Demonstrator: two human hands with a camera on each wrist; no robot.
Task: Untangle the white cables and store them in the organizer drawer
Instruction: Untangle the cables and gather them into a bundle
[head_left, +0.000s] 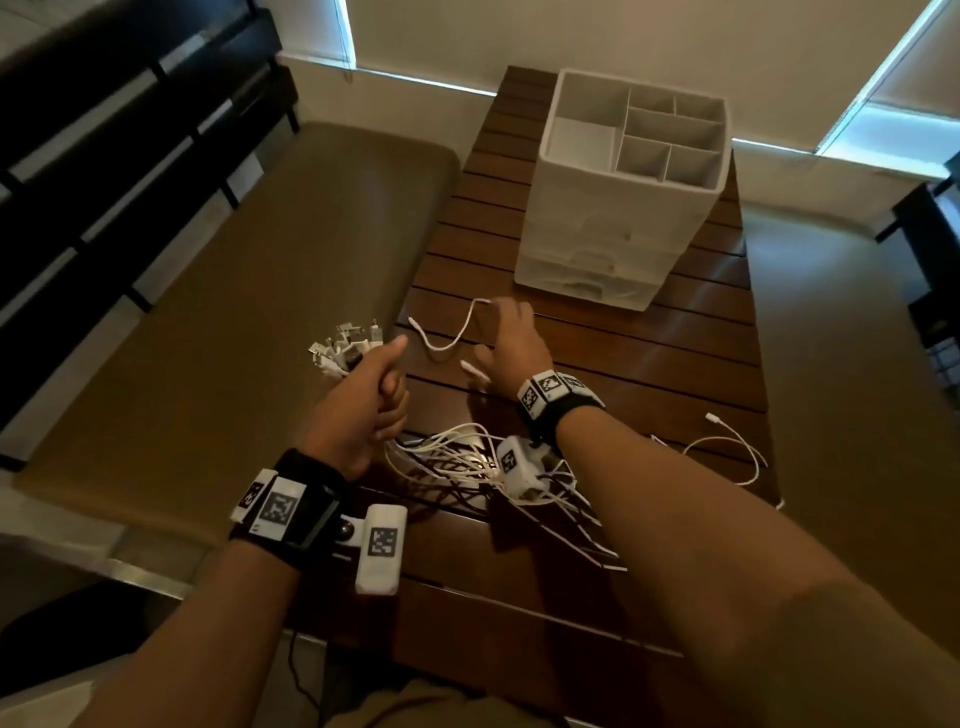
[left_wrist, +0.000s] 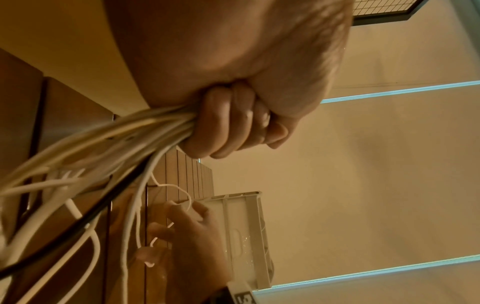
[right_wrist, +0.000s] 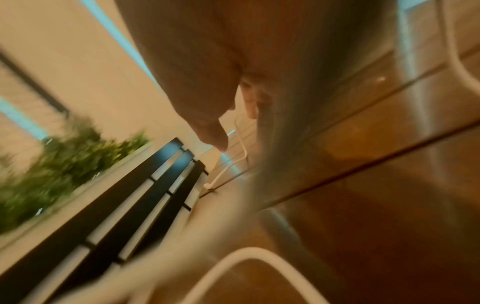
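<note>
My left hand (head_left: 363, 400) is fisted round a bundle of white cables (left_wrist: 145, 131), held above the table's left edge. The bundle's plug ends (head_left: 345, 348) stick out past my thumb, and its tails trail into a tangle (head_left: 467, 462) on the table under my right wrist. My right hand (head_left: 514, 343) reaches forward over the table. Its fingertips pinch a single thin white cable (head_left: 452, 340), which arches up from the wood to them. The white organizer (head_left: 597, 249) stands just beyond, its front drawers shut and its top compartments open. The right wrist view is blurred.
The dark slatted wooden table (head_left: 649, 364) carries everything. Another loose white cable (head_left: 727, 447) lies by its right edge. A brown cushioned bench (head_left: 234, 312) adjoins the table on the left, with a dark slatted backrest (head_left: 104, 156) beyond it.
</note>
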